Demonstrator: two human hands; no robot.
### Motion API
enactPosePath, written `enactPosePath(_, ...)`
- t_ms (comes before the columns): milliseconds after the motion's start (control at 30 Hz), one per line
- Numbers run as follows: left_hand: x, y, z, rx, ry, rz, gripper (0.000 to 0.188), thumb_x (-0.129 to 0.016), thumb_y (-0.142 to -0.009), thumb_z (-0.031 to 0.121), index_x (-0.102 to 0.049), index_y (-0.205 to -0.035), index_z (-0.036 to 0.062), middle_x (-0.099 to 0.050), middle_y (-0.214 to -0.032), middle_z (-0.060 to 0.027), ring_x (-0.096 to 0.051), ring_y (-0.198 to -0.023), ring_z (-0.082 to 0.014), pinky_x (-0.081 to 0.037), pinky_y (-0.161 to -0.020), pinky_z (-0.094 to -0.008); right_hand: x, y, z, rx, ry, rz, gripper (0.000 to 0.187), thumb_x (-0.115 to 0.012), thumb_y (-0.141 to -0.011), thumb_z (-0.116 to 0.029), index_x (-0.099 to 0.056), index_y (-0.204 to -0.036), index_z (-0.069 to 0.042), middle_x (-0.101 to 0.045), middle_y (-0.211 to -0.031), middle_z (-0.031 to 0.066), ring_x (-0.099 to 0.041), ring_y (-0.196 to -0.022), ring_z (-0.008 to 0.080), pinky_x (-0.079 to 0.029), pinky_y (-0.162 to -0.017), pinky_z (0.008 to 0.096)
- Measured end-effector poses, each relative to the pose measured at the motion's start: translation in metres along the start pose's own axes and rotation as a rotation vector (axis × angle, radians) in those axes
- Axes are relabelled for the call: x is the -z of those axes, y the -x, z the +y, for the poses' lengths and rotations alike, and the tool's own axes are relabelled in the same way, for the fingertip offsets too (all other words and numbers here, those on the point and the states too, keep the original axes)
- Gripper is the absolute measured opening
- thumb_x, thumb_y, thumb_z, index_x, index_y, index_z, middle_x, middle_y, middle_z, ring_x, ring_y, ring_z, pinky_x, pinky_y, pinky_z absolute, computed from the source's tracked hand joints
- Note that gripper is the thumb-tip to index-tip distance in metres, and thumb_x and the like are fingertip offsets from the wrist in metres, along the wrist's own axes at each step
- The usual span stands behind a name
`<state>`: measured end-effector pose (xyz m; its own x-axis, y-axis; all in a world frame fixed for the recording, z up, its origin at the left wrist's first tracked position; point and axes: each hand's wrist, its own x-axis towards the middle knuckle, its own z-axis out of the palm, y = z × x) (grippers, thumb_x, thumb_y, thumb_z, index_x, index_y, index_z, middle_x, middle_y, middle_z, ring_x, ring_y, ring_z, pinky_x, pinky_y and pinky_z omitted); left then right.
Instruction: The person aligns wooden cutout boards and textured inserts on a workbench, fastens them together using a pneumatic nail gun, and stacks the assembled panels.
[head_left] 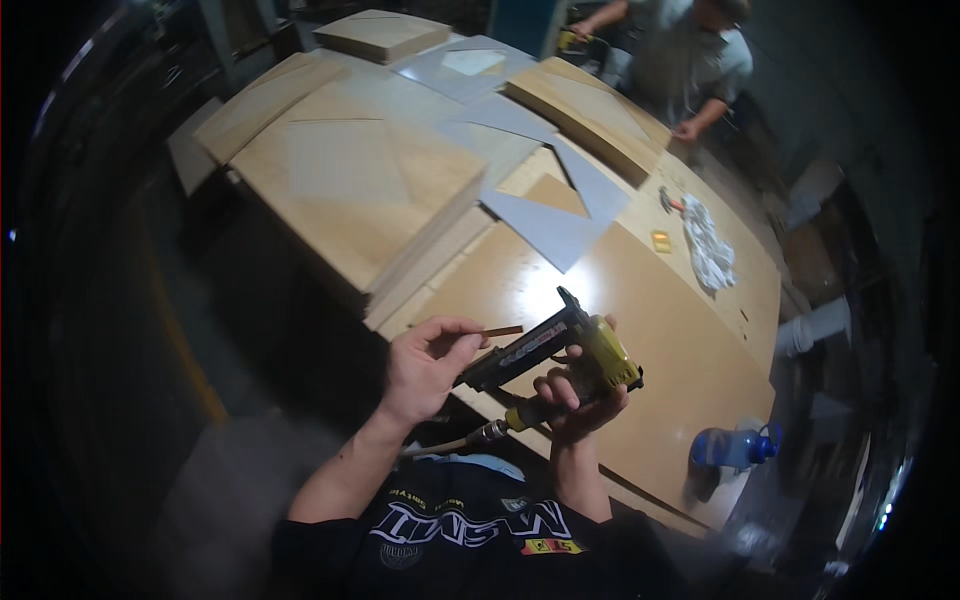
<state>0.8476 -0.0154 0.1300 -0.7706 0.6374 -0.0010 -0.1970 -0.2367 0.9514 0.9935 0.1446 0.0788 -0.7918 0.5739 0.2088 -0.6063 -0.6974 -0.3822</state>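
Observation:
My right hand (578,398) grips a yellow and black pneumatic nail gun (560,350) by its handle, holding it above the near edge of the wooden worktable (660,340). An air hose (470,438) runs from the gun's base toward my body. My left hand (425,365) pinches a thin dark strip of nails (500,331) between thumb and fingers, its end close to the gun's black magazine.
Stacks of plywood panels (350,190) and grey triangular sheets (550,225) cover the far half of the table. A white rag (708,250) and small yellow item (661,240) lie at right. A blue bottle (730,447) sits near the table's corner. Another person (680,60) works at the far end.

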Motion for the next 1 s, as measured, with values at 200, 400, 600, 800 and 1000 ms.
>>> enactPosePath(200,0.075,0.042,0.043,0.004,-0.099,0.098,0.016,-0.066,-0.097,0.002,-0.070,-0.111,-0.0041,-0.074,-0.098,-0.0085,-0.069,-0.087,-0.0114,-0.056,-0.080,-0.0246,-0.047,0.016,0.089,-0.110,-0.083,-0.152,0.100,-0.074,-0.084,-0.050,-0.014,-0.161,-0.026,-0.062,-0.127,0.0191,-0.056,-0.055,0.0124,-0.049,-0.062,0.0365)
enactPosePath(400,0.144,0.062,0.063,-0.027,0.011,0.148,0.015,-0.063,-0.097,-0.002,-0.069,-0.110,-0.0038,-0.074,-0.099,-0.0098,-0.070,-0.090,-0.0142,-0.058,-0.083,-0.0276,-0.085,0.012,0.154,-0.237,-0.245,-0.228,0.099,-0.074,-0.086,-0.048,-0.014,-0.161,-0.026,-0.059,-0.125,0.0232,-0.058,-0.059,0.0143,-0.050,-0.068,0.0416)
enactPosePath(600,0.184,0.046,0.089,-0.023,-0.086,0.158,0.016,-0.065,-0.096,-0.001,-0.069,-0.111,-0.0037,-0.074,-0.100,-0.0104,-0.070,-0.089,-0.0128,-0.057,-0.082,-0.0255,-0.095,-0.018,0.198,-0.272,-0.260,-0.219,0.098,-0.076,-0.084,-0.049,-0.018,-0.160,-0.025,-0.060,-0.124,0.0214,-0.058,-0.058,0.0143,-0.049,-0.066,0.0397)
enactPosePath(800,0.230,0.004,0.103,-0.008,-0.136,0.111,0.016,-0.065,-0.097,-0.001,-0.069,-0.111,-0.0048,-0.074,-0.100,-0.0097,-0.069,-0.091,-0.0118,-0.056,-0.082,-0.0244,-0.091,-0.064,0.241,-0.317,-0.284,-0.233,0.100,-0.078,-0.082,-0.049,-0.019,-0.160,-0.026,-0.061,-0.123,0.0199,-0.057,-0.057,0.0141,-0.047,-0.065,0.0384)
enactPosePath(1000,0.263,-0.056,0.137,-0.110,-0.492,-0.039,0.019,-0.068,-0.092,-0.002,-0.072,-0.110,-0.0041,-0.073,-0.101,-0.0099,-0.069,-0.094,-0.0158,-0.055,-0.083,-0.0267,-0.096,-0.117,0.276,-0.287,-0.329,-0.283,0.099,-0.076,-0.083,-0.049,-0.018,-0.160,-0.031,-0.060,-0.128,0.0189,-0.058,-0.060,0.0130,-0.045,-0.065,0.0371)
